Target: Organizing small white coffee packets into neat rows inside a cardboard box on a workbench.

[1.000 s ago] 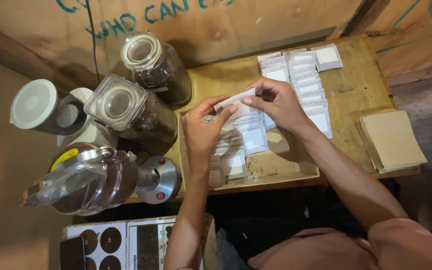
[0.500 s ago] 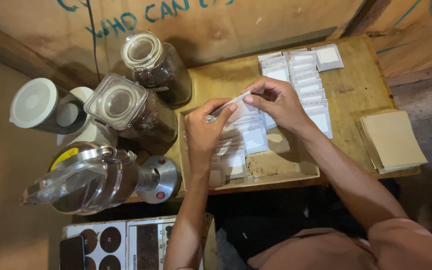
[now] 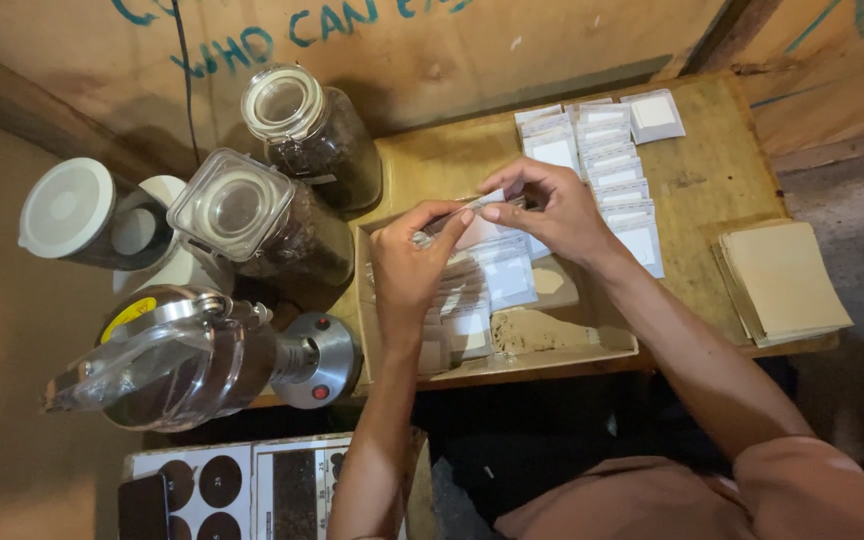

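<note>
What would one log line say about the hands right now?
left hand: pinching small clear packet | right hand: pinching same packet | below: cardboard tray of packets

Wooden table [image 3: 712,180], plywood wall [image 3: 432,50], dim light

Both forearms reach forward, left hand [image 3: 407,262] and right hand [image 3: 552,210] meeting in fingertip pinches.

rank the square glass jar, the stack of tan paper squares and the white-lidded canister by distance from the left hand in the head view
1. square glass jar, just beside the left hand, toward the image's left
2. white-lidded canister, far image left
3. stack of tan paper squares, far image right, beyond the other hand
</note>
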